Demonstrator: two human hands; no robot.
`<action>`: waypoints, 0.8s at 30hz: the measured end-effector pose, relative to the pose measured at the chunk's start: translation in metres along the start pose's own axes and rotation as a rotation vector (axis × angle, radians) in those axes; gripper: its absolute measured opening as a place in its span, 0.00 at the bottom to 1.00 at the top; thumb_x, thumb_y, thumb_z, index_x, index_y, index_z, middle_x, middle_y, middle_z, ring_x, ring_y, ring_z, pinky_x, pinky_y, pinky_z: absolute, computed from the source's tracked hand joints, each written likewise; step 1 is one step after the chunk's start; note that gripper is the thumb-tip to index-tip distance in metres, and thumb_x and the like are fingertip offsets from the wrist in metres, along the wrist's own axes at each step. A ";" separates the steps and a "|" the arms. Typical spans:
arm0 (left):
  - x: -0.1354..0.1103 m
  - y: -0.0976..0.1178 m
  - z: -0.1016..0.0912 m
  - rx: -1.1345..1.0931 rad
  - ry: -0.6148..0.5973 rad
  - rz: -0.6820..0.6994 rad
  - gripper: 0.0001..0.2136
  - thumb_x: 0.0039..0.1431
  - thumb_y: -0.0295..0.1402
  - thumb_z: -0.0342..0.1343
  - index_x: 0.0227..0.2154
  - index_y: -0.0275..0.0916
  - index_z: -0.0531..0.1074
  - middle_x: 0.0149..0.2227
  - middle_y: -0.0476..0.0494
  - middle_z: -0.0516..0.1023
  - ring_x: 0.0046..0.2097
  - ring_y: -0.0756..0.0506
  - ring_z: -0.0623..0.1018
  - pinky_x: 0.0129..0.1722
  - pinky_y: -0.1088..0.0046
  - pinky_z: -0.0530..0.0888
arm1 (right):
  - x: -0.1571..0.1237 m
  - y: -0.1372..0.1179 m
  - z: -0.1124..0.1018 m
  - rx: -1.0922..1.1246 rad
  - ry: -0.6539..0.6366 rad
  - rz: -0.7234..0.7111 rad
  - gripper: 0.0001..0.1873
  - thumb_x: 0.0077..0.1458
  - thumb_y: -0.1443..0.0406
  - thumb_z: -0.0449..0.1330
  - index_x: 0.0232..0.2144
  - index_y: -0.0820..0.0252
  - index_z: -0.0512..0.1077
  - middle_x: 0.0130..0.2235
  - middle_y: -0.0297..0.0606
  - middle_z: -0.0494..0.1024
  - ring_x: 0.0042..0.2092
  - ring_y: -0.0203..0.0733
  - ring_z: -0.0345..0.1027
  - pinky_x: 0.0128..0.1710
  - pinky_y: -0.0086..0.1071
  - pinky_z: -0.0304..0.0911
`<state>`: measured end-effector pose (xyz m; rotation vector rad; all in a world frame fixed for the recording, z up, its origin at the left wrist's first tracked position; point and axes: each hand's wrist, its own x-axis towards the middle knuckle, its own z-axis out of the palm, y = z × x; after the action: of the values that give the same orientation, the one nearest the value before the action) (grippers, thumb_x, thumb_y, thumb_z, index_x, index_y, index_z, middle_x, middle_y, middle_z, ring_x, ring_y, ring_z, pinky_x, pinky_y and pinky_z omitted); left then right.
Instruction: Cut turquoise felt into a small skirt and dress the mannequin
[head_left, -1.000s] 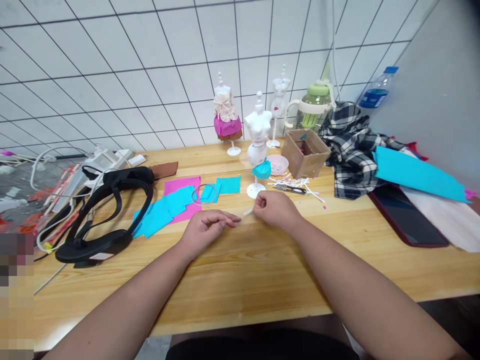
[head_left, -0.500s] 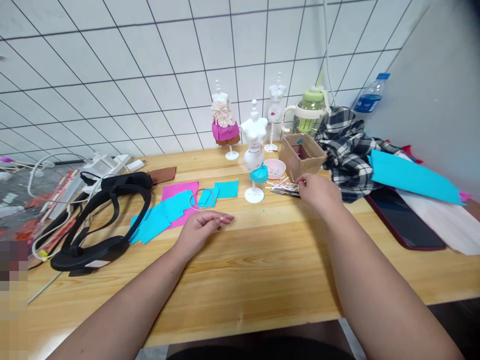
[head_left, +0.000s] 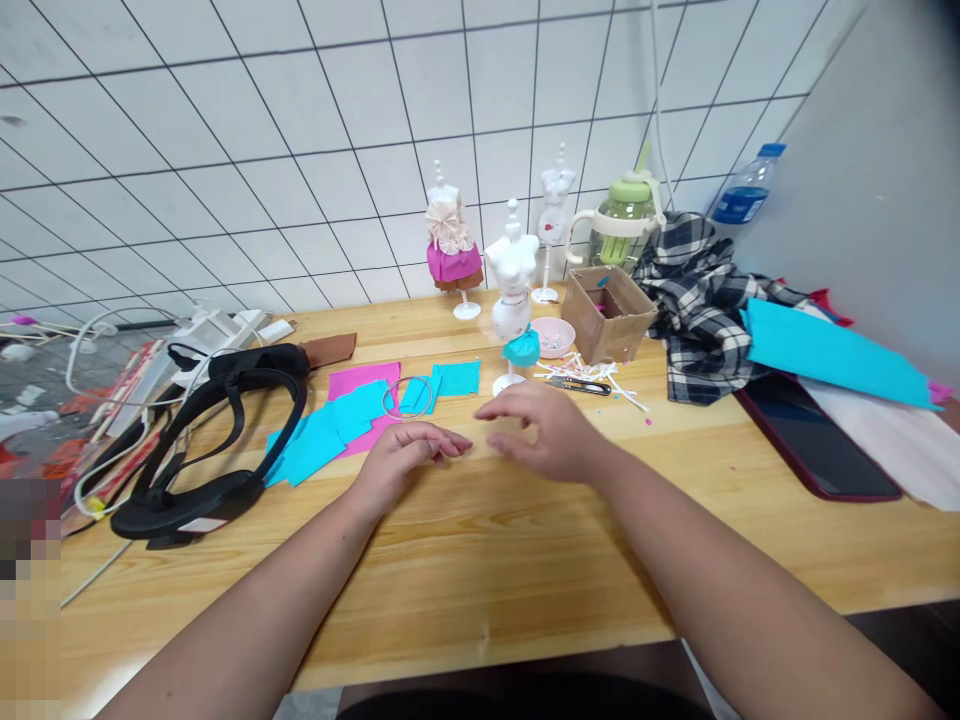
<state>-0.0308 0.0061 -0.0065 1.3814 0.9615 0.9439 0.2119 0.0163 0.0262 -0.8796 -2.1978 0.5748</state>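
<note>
My left hand (head_left: pixel 412 452) rests on the table, fingers curled together and thumb close to them; anything small held there I cannot make out. Facing it, my right hand (head_left: pixel 551 432) is open, thumb apart from the fingers, with nothing seen in it. Just behind my right hand stands a white miniature dress form (head_left: pixel 513 262), a gathered turquoise crepe-paper piece (head_left: pixel 521 347) low on it. Thread snips (head_left: pixel 581 385) lie among white paper scraps (head_left: pixel 626 385). A thin ring (head_left: pixel 387 400) lies over turquoise paper pieces (head_left: pixel 457 378) beyond my left hand.
Behind stand a dressed form (head_left: pixel 454 262) and another white form (head_left: pixel 557 190). A pink bowl (head_left: pixel 555 350) sits beside a cardboard box (head_left: pixel 611 325). A black headset (head_left: pixel 202 510) lies left; a checked cloth (head_left: pixel 697 350), phone (head_left: pixel 817 440) and turquoise paper roll (head_left: pixel 832 355) lie right.
My right hand has moved left and nearer, away from the scraps by the box to beside my left hand, and its fingers have spread. The snips now show fully. My left hand has barely moved.
</note>
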 end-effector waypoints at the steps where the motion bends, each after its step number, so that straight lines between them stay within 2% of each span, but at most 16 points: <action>1: 0.000 -0.001 -0.001 -0.029 -0.016 -0.011 0.08 0.51 0.32 0.58 0.24 0.38 0.81 0.36 0.38 0.84 0.39 0.41 0.81 0.35 0.69 0.74 | 0.001 -0.005 0.012 0.050 -0.027 -0.051 0.16 0.56 0.61 0.61 0.47 0.57 0.76 0.47 0.41 0.80 0.49 0.43 0.71 0.50 0.36 0.62; 3: 0.000 -0.002 -0.002 -0.061 -0.031 -0.038 0.07 0.49 0.33 0.59 0.23 0.37 0.81 0.33 0.38 0.84 0.38 0.41 0.80 0.35 0.68 0.74 | 0.001 -0.010 0.030 0.118 -0.047 -0.029 0.16 0.57 0.62 0.61 0.48 0.55 0.76 0.47 0.39 0.81 0.48 0.42 0.72 0.49 0.35 0.63; 5: 0.001 -0.003 -0.002 -0.059 -0.027 -0.051 0.07 0.48 0.33 0.60 0.23 0.38 0.81 0.30 0.39 0.83 0.35 0.42 0.79 0.36 0.68 0.73 | 0.001 -0.010 0.040 0.183 -0.046 0.085 0.12 0.58 0.63 0.61 0.44 0.54 0.77 0.44 0.36 0.82 0.46 0.40 0.73 0.46 0.32 0.64; 7: 0.002 -0.004 -0.002 -0.047 -0.014 -0.051 0.06 0.47 0.33 0.60 0.23 0.38 0.82 0.28 0.41 0.83 0.33 0.44 0.78 0.35 0.69 0.73 | 0.001 -0.007 0.043 0.252 -0.044 0.181 0.08 0.58 0.64 0.61 0.39 0.55 0.79 0.42 0.35 0.82 0.43 0.37 0.74 0.42 0.29 0.65; 9: 0.002 -0.004 0.000 -0.064 0.001 -0.060 0.06 0.46 0.32 0.60 0.24 0.38 0.82 0.29 0.41 0.83 0.32 0.45 0.78 0.35 0.70 0.73 | 0.002 -0.005 0.041 0.272 -0.046 0.208 0.06 0.58 0.65 0.61 0.36 0.56 0.79 0.39 0.34 0.82 0.40 0.35 0.74 0.40 0.27 0.64; 13: 0.004 -0.004 0.001 -0.033 0.001 -0.097 0.08 0.49 0.31 0.57 0.24 0.38 0.81 0.32 0.41 0.84 0.36 0.43 0.80 0.37 0.68 0.74 | 0.002 0.000 0.035 0.047 -0.073 0.134 0.08 0.61 0.68 0.57 0.35 0.59 0.77 0.37 0.36 0.80 0.40 0.36 0.71 0.41 0.28 0.60; 17: 0.005 -0.001 -0.008 0.277 0.097 0.012 0.09 0.51 0.29 0.53 0.19 0.40 0.76 0.32 0.44 0.83 0.40 0.42 0.80 0.46 0.66 0.73 | 0.001 0.010 0.023 -0.222 -0.174 0.201 0.10 0.62 0.69 0.53 0.37 0.60 0.75 0.37 0.38 0.80 0.39 0.39 0.70 0.39 0.30 0.57; 18: 0.005 0.001 -0.010 0.362 0.129 0.035 0.09 0.52 0.30 0.53 0.21 0.40 0.77 0.33 0.44 0.83 0.40 0.42 0.80 0.47 0.65 0.73 | 0.001 0.013 0.018 -0.255 -0.199 0.227 0.10 0.62 0.69 0.53 0.37 0.59 0.76 0.37 0.38 0.80 0.40 0.39 0.70 0.39 0.30 0.56; 20: 0.005 0.002 -0.012 0.484 0.145 0.052 0.10 0.57 0.35 0.54 0.31 0.40 0.80 0.37 0.43 0.83 0.43 0.41 0.79 0.48 0.63 0.72 | 0.001 0.017 0.011 -0.302 -0.238 0.264 0.10 0.61 0.68 0.54 0.36 0.58 0.77 0.38 0.38 0.81 0.41 0.40 0.71 0.39 0.30 0.56; 22: 0.005 0.004 -0.009 0.565 0.093 0.089 0.16 0.61 0.40 0.53 0.45 0.40 0.78 0.42 0.40 0.82 0.47 0.40 0.78 0.50 0.61 0.71 | 0.001 0.017 0.008 -0.330 -0.251 0.272 0.10 0.61 0.67 0.55 0.35 0.57 0.77 0.37 0.38 0.81 0.41 0.41 0.71 0.38 0.30 0.55; 24: 0.004 0.005 -0.001 0.699 -0.001 0.175 0.22 0.60 0.44 0.55 0.54 0.40 0.72 0.47 0.37 0.80 0.50 0.38 0.76 0.53 0.58 0.69 | 0.000 0.014 0.010 -0.333 -0.251 0.241 0.10 0.60 0.67 0.55 0.35 0.57 0.77 0.36 0.37 0.81 0.40 0.41 0.71 0.37 0.30 0.55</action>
<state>-0.0301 0.0098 -0.0017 2.0747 1.2496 0.7566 0.2099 0.0244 0.0112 -1.3214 -2.4774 0.4574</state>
